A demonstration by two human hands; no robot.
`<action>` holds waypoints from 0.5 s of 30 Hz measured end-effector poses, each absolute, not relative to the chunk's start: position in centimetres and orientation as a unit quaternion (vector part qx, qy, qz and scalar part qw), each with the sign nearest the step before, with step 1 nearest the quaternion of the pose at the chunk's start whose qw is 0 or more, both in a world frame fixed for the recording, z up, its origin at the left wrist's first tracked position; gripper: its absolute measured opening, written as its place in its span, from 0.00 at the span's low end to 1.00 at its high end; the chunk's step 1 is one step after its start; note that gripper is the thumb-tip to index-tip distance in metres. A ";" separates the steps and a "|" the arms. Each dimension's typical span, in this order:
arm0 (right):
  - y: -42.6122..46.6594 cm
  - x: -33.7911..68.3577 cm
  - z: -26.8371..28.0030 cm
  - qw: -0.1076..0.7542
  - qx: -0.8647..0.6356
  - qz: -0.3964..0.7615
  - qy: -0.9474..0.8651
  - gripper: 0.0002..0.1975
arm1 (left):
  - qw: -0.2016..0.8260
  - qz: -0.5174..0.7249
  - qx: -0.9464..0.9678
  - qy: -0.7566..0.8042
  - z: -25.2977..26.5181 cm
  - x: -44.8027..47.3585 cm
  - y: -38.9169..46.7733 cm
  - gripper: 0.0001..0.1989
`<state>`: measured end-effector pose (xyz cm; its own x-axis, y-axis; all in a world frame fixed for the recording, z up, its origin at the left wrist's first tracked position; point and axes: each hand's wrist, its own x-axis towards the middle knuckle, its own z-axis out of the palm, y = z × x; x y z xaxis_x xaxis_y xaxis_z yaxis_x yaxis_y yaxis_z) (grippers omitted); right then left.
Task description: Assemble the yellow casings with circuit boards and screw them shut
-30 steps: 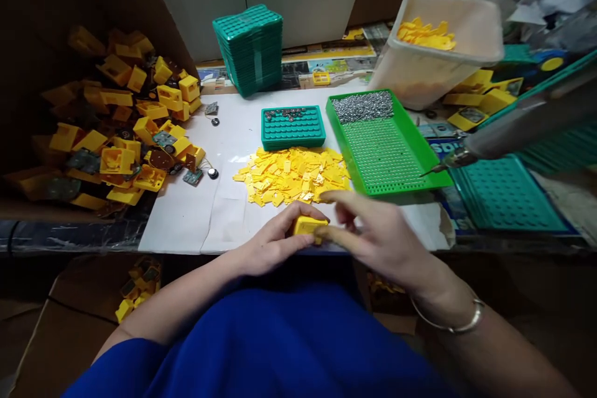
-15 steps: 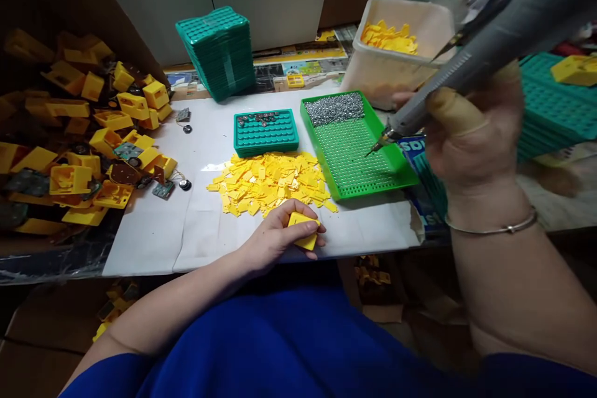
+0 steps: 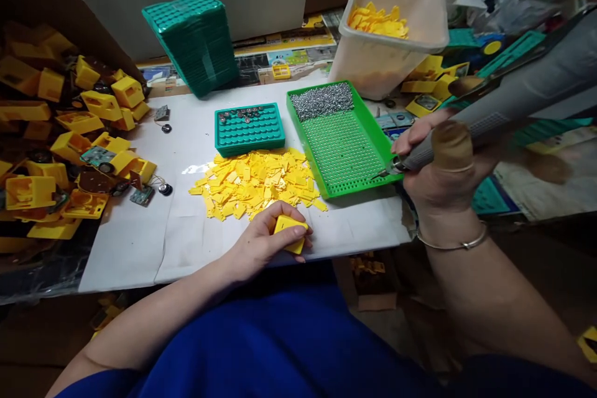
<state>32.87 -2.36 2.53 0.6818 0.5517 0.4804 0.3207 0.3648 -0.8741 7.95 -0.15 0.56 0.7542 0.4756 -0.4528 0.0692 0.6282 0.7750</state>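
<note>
Two things held: left hand (image 3: 261, 240) pinches yellow block (image 3: 286, 223), right hand (image 3: 438, 189) wraps around screwdriver (image 3: 517, 96).
The screwdriver has just been taken up, so both hands are now occupied; block is at five o'clock from yellow pile (image 3: 256, 183).

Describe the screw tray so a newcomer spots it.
On the white sheet, right of the heap of flat yellow pieces, lies a shallow screw tray with silvery screws at its far end. Its bright green sets it apart from the teal trays.
</note>
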 end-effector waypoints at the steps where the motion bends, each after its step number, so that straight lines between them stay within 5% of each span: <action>1: -2.3 33.0 2.3 0.729 -0.561 0.079 -0.385 0.24 | 0.839 0.121 0.414 0.330 0.6 7.9 -0.1 0.18; 15: -2.5 33.1 1.5 0.711 -0.578 0.066 -0.394 0.21 | 0.849 0.130 0.395 0.326 0.3 8.0 -0.1 0.17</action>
